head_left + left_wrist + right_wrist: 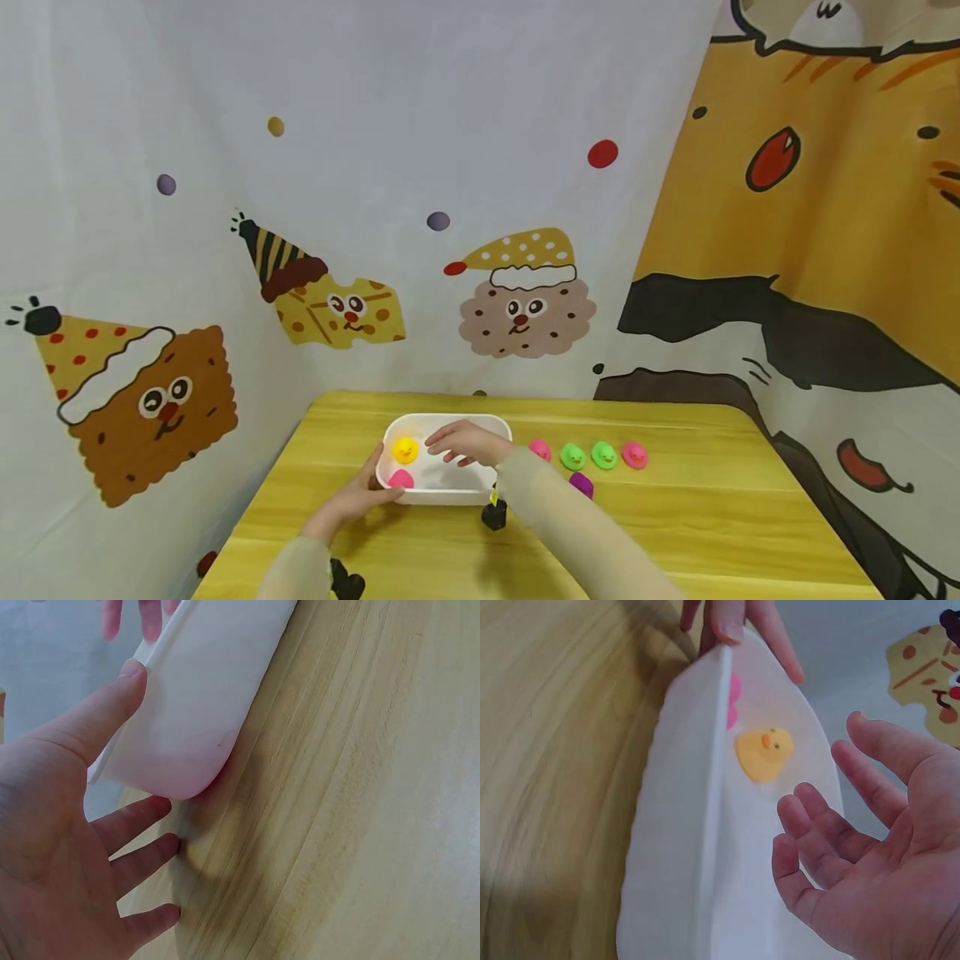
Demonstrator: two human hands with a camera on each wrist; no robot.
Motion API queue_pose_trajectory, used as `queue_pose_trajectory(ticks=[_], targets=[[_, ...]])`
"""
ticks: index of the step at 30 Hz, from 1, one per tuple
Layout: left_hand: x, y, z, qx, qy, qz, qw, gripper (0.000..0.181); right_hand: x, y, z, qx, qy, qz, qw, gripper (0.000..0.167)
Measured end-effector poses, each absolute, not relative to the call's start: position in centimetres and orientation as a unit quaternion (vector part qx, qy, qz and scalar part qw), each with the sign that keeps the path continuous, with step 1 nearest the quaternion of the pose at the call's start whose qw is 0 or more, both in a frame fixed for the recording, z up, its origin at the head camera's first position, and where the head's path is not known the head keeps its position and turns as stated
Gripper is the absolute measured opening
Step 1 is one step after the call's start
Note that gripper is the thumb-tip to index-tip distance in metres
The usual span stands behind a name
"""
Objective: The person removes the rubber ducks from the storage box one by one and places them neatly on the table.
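Note:
A white plastic tub [450, 497] stands on the table. Inside its left end are a yellow toy duck [763, 754] and a pink toy [401, 479], partly hidden by the tub wall. My left hand [360, 496] holds the tub at its near left corner. Its thumb [112, 705] lies at the rim, while its other fingers spread by the end wall. Over the tub's middle hovers my right hand [468, 442], palm down, with nothing in its loosely bent fingers. The fingers [817, 847] are apart from the yellow duck.
Right of the tub, a row holds a pink toy [539, 450], two green ducks [573, 456] and a pink duck [634, 455]. A purple toy [581, 485] lies nearer, partly behind my right sleeve [570, 525]. A printed cloth [390, 150] hangs behind the wooden table [712, 517].

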State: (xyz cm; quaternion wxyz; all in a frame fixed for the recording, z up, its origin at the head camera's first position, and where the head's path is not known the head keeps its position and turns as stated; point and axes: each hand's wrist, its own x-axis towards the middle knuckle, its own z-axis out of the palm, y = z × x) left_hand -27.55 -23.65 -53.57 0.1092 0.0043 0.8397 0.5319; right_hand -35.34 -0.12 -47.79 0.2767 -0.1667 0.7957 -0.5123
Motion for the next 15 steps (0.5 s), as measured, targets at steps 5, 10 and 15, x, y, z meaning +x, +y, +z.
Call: queue_pose_trajectory(ticks=[5, 10, 15], targets=[[-27.7, -23.9, -53.3, 0.004, 0.843, 0.527, 0.107, 0.1, -35.1, -1.9, -47.9, -0.177, 0.788, -0.507, 0.3, 0.032], [-27.7, -23.7, -53.3, 0.008, 0.839, 0.533, 0.107, 0.1, -34.7, -3.1, -48.2, -0.135, 0.773, -0.528, 0.325, 0.033], [-27.6, -23.7, -53.4, 0.013, 0.838, 0.536, 0.102, 0.101, -34.6, -4.0, -49.1, -0.096, 0.776, -0.531, 0.327, 0.036]])
